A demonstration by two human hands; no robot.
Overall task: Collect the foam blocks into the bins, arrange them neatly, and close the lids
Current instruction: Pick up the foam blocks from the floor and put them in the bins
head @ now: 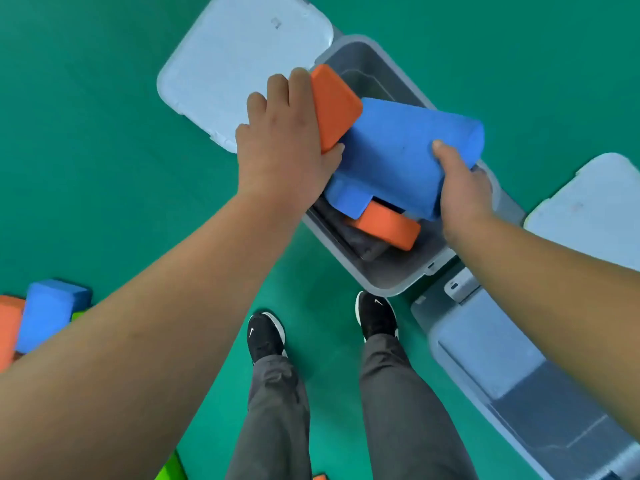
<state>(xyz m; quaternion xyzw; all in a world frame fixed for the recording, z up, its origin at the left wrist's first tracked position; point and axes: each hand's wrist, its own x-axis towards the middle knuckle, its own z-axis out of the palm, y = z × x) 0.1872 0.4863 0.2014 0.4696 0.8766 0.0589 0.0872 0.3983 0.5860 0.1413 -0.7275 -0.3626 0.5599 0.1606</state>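
An open grey bin (391,284) stands on the green floor ahead of my feet, its lid (239,64) swung open to the left. My left hand (287,147) grips an orange foam block (334,105) over the bin's left rim. My right hand (462,192) holds a large blue foam block (405,150) tilted above the bin. Under it, inside the bin, lie a smaller blue block (346,199), another orange block (388,225) and a dark grey block (363,244).
A second grey bin (436,327) at the lower right holds a light blue block (488,348); its lid (595,209) lies open on the right. Loose blue (48,313), orange (8,327) and green (169,469) blocks lie on the floor at left. My shoes (266,336) stand just before the first bin.
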